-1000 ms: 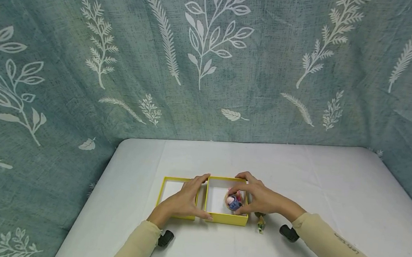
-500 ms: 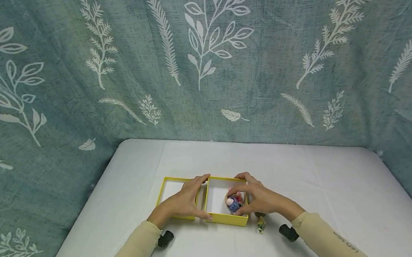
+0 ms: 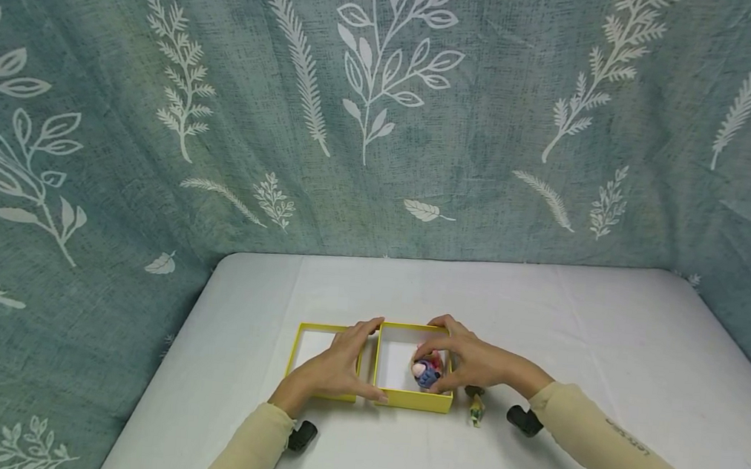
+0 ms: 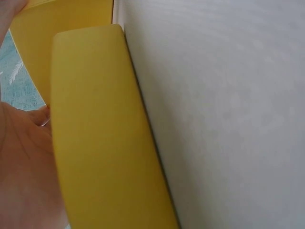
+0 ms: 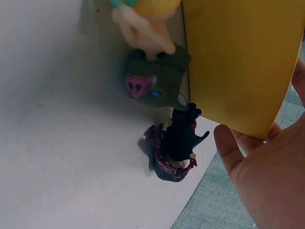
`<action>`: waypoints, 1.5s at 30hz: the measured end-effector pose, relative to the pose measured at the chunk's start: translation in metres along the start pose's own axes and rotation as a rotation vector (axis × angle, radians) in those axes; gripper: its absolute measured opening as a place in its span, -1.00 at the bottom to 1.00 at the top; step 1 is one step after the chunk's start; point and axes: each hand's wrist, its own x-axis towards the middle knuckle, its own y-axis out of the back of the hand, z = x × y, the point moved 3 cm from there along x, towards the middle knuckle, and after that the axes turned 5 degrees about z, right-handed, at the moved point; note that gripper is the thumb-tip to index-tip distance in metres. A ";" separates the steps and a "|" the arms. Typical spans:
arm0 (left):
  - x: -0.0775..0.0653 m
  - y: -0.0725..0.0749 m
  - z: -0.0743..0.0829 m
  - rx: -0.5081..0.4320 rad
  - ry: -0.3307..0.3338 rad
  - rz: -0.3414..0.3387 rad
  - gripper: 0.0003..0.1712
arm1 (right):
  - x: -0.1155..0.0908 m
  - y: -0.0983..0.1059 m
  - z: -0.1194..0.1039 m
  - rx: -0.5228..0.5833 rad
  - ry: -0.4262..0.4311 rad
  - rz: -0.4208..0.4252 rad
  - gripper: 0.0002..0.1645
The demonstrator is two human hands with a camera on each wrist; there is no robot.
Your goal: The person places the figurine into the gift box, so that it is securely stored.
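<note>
An open yellow box [image 3: 413, 400] with a white inside stands on the table. My left hand [image 3: 335, 369] spans its left side, thumb at the front corner and fingertips at the back corner. In the left wrist view a yellow wall [image 4: 100, 129] fills the middle beside that palm [image 4: 28, 167]. My right hand [image 3: 472, 358] reaches over the box's right side, thumb and index finger curled round a small blue and pink figurine [image 3: 427, 373] inside. Its other fingers lie at the back right corner. The right wrist view shows the box's outer wall [image 5: 238, 62] beside the hand [image 5: 271, 176].
A shallow yellow-rimmed lid [image 3: 294, 350] lies left of the box, partly under my left hand. Right of the box are a yellow-haired figurine [image 5: 155, 9] on a dark green boar head [image 5: 159, 78] and a dark figurine [image 5: 176, 138]. A patterned curtain [image 3: 379, 190] hangs behind the table [image 3: 544, 301].
My right forearm has shifted very slightly left. Both hands otherwise keep their places at the box, and the figurine stays between my right fingers.
</note>
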 end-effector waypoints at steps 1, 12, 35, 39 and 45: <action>0.000 0.000 0.000 0.000 0.001 -0.002 0.43 | 0.000 0.000 0.000 0.008 -0.002 -0.006 -0.48; 0.000 0.000 0.000 0.004 0.017 -0.002 0.43 | 0.005 0.002 0.002 0.076 -0.015 -0.070 -0.47; 0.000 -0.001 0.002 0.026 0.010 0.000 0.45 | 0.014 0.005 0.007 0.098 -0.037 -0.206 -0.47; -0.001 -0.001 0.002 0.025 0.010 -0.001 0.44 | 0.015 0.006 0.006 0.088 -0.034 -0.221 -0.46; -0.001 -0.001 0.000 0.027 0.000 0.004 0.46 | 0.016 0.006 0.004 0.092 -0.026 -0.233 -0.47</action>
